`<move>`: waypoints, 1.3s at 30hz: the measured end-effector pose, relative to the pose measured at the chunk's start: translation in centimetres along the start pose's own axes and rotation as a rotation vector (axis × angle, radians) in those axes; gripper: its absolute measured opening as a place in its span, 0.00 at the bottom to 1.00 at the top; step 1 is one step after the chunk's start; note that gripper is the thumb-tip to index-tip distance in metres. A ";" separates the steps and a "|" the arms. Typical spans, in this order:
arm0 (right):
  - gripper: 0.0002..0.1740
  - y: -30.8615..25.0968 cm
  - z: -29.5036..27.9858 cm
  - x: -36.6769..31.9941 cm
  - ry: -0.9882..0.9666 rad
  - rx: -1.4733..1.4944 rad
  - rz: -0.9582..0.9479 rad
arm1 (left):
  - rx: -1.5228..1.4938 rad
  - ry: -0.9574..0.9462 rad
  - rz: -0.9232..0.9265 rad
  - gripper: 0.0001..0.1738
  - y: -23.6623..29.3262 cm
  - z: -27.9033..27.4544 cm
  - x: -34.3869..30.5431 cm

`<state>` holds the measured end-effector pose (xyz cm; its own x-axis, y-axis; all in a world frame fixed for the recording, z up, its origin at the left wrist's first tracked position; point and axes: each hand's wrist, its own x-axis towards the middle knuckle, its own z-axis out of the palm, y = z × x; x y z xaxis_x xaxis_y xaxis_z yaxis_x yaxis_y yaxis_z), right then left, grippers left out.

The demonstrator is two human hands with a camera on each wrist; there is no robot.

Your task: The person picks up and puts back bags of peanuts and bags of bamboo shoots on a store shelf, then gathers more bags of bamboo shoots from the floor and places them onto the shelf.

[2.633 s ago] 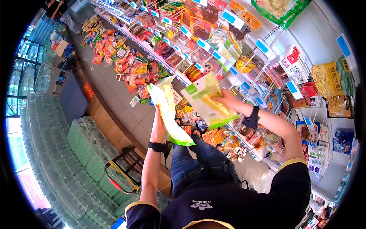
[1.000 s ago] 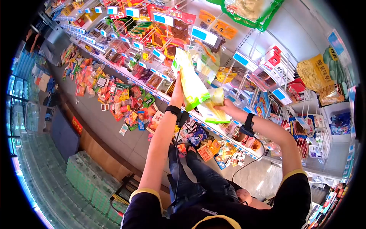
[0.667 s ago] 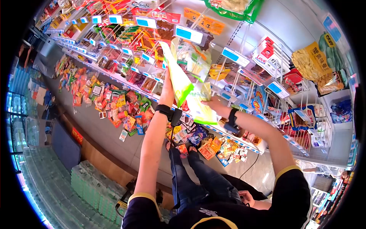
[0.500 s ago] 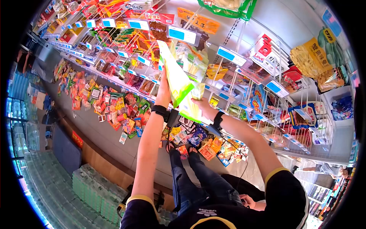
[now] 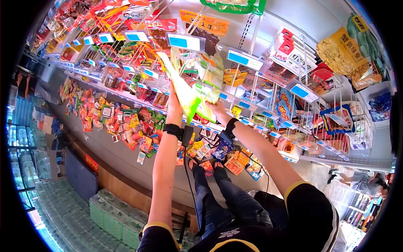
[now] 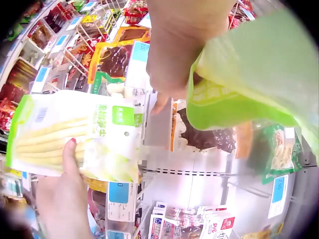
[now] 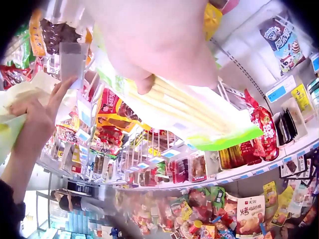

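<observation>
My left hand (image 5: 174, 101) grips a green-and-white plastic bag (image 5: 184, 90) by its side, close in front of the hanging snack rack. In the right wrist view, its extended fingertips are right at a clear price-tag holder (image 7: 74, 59). My right hand (image 5: 216, 111) pinches a second bag (image 6: 75, 137), white with a green end and pale yellow sticks showing through its window. The thumb lies across the front of that bag in the left wrist view. In the head view the two bags overlap, with hanging packs (image 5: 212, 69) just behind them.
Wire hooks with blue-and-white price tags (image 5: 245, 59) jut from the rack. Yellow packs (image 5: 342, 52) hang at the right. Many snack packets (image 5: 126, 119) lie on the floor along the lower shelf. Stacked bottle packs (image 5: 113, 214) stand behind at the left; a person (image 5: 363, 182) is far right.
Both hands have carried their bags from in front of the legs up to the rack hooks. The head view has shifted to the right along the shelves.
</observation>
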<state>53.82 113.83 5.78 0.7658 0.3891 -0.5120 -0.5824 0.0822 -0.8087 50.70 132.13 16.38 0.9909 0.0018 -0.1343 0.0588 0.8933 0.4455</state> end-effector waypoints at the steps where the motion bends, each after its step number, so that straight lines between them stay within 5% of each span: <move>1: 0.18 -0.9 0.3 -0.8 -0.014 -0.026 -0.004 | 0.016 0.012 0.004 0.40 0.0 0.0 0.0; 7: 0.17 -0.3 0.9 -0.9 -0.013 -0.094 -0.035 | 0.099 0.180 0.179 0.37 -0.5 1.6 -0.1; 10: 0.17 1.9 0.4 2.0 0.009 -0.184 -0.132 | -0.032 0.036 -0.021 0.37 0.0 -0.9 0.3; 16: 0.16 1.4 1.1 4.1 0.044 0.015 -0.256 | 0.081 0.112 0.043 0.37 0.0 0.2 -0.1; 20: 0.17 -3.5 2.2 0.4 0.114 -0.204 -0.033 | 0.142 0.161 0.114 0.39 0.0 1.9 -0.4; 23: 0.17 -0.6 1.0 2.7 0.091 -0.068 -0.245 | 0.160 0.169 0.125 0.39 0.0 1.8 -0.4; 28: 0.19 -0.1 0.8 3.1 0.099 -0.046 -0.222 | 0.132 0.139 0.097 0.39 -0.4 1.6 -0.4; 32: 0.21 0.7 -0.2 5.3 0.254 -0.376 -0.134 | 0.023 -0.023 -0.018 0.40 0.0 0.9 -0.5; 34: 0.21 -1.4 0.5 3.7 0.215 -0.202 -0.087 | -0.108 -0.273 -0.095 0.41 0.2 -1.1 0.2; 37: 0.20 -4.2 1.6 4.7 0.313 -0.169 -0.087 | -0.114 -0.291 -0.088 0.39 0.0 -2.0 0.3; 39: 0.22 -4.8 1.3 5.7 0.351 -0.234 -0.267 | 0.084 -0.050 0.012 0.37 -0.6 -2.6 0.3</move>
<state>60.64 116.81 7.11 0.9489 0.0467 -0.3120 -0.3073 -0.0868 -0.9476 50.61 132.80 13.80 0.9963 -0.0121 -0.0849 0.0546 0.8528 0.5194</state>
